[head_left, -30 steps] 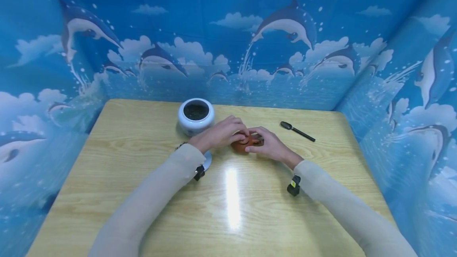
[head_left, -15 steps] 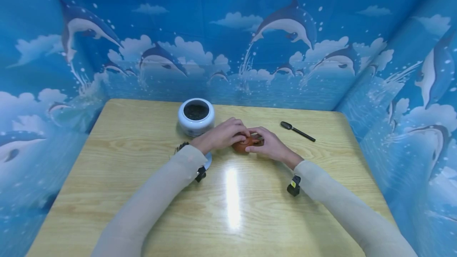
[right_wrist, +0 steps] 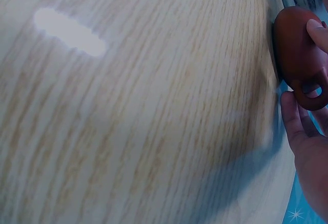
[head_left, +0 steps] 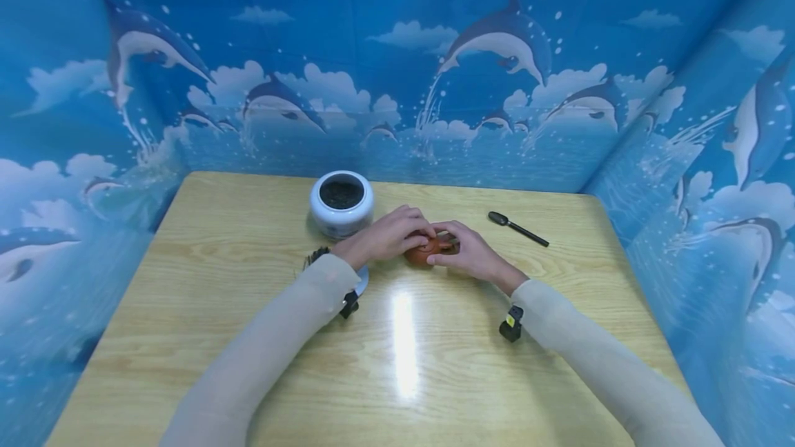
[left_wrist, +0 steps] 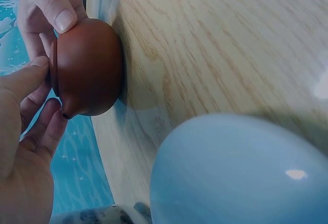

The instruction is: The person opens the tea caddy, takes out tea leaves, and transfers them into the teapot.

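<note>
A small reddish-brown clay teapot (head_left: 419, 256) stands on the table between both hands. Over its top, my left hand (head_left: 397, 233) pinches the lid (left_wrist: 54, 70), thumb at the lid's edge and fingers reaching past it toward the short spout (left_wrist: 73, 105). The lid's knob is hidden by the fingers. My right hand (head_left: 468, 252) grips the pot from the handle side, with its thumb on the body. The looped handle (right_wrist: 309, 101) shows between the fingers in the right wrist view. Seen from the left wrist, the lid sits against the pot's mouth.
Behind my left wrist stands a white round jar (head_left: 319, 214) with dark contents. A smooth white vessel (left_wrist: 236, 172), mostly covered by my left forearm in the head view, is close by. A black scoop (head_left: 518, 228) lies at the right. A dolphin-print curtain (head_left: 397, 54) surrounds the table.
My left hand has shifted slightly right and settled lower at the teapot's lid over the last second. The right hand and the pot have stayed in place.
</note>
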A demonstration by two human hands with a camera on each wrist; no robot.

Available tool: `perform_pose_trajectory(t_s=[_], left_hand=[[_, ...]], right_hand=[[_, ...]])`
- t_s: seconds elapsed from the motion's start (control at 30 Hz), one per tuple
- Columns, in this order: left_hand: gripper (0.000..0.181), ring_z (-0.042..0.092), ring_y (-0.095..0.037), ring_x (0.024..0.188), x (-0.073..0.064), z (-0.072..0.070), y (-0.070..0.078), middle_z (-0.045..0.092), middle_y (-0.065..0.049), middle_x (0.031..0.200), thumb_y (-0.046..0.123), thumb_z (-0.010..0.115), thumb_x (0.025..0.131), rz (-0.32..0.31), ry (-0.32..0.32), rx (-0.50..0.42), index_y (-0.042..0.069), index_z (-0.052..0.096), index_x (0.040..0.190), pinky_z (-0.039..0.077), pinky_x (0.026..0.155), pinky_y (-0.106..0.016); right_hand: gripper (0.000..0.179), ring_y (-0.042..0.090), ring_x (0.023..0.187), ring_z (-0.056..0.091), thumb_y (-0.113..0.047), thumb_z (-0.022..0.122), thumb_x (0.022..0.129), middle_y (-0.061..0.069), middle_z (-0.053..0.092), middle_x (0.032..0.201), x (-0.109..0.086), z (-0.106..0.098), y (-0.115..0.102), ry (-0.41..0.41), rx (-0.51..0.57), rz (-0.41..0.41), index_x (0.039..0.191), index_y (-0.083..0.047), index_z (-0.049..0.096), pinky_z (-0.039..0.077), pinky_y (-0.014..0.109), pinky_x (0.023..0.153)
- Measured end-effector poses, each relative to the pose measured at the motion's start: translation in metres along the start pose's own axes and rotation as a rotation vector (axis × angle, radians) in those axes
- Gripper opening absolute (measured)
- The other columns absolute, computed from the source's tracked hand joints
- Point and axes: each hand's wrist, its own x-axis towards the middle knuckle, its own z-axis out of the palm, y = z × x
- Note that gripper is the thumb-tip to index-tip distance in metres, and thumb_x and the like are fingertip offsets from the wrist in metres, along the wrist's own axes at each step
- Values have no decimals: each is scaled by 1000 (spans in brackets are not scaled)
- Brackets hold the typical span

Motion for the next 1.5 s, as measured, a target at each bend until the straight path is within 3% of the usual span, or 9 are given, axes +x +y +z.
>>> perform_pose_trajectory(t_s=[0.23, 0.43, 0.73, 0.97, 1.23, 1.5], left_hand=[[31, 58, -22, 127, -1, 0, 0, 67, -2, 135, 29, 60, 114, -19, -2, -10, 20, 73, 141, 51, 112, -43], [32, 57, -22, 134, -6, -9, 3, 67, -1, 137, 30, 62, 113, -57, 17, -68, 19, 72, 142, 50, 117, -46], [35, 55, -25, 142, -21, -42, 10, 65, -3, 143, 34, 64, 112, -44, 82, -57, 18, 72, 142, 46, 124, -50], [39, 51, -28, 146, -38, -73, 8, 64, -4, 148, 37, 65, 111, -85, 131, -35, 19, 69, 145, 42, 126, -56], [51, 41, -34, 155, -63, -106, -9, 57, -9, 159, 41, 73, 106, -152, 215, 6, 18, 64, 151, 35, 129, -62], [73, 28, -40, 162, -89, -122, -42, 41, -13, 172, 45, 80, 100, -264, 256, -48, 19, 52, 163, 25, 130, -72]], right_hand=[[69, 37, 134, 63, -30, 85, 98, 15, 56, 157, 0, 0, -1, 0, 1, 6, 158, -16, 56, 61, 53, 107], [70, 36, 134, 64, -30, 84, 99, 14, 58, 155, -2, 0, -2, 6, 23, 10, 160, -16, 53, 60, 54, 109], [60, 35, 139, 60, -36, 75, 106, 9, 55, 161, -1, -10, -6, 52, 62, -10, 159, -19, 53, 54, 58, 116], [63, 40, 140, 58, -37, 74, 106, 13, 54, 161, 7, -18, -23, 62, 19, -77, 160, -15, 53, 53, 58, 116], [62, 44, 140, 57, -37, 75, 104, 11, 57, 159, 18, -15, -49, 82, -32, -149, 159, -16, 56, 52, 57, 116], [60, 40, 139, 59, -32, 75, 103, 9, 59, 156, 31, 2, -73, 74, -36, -207, 158, -16, 57, 54, 59, 115]])
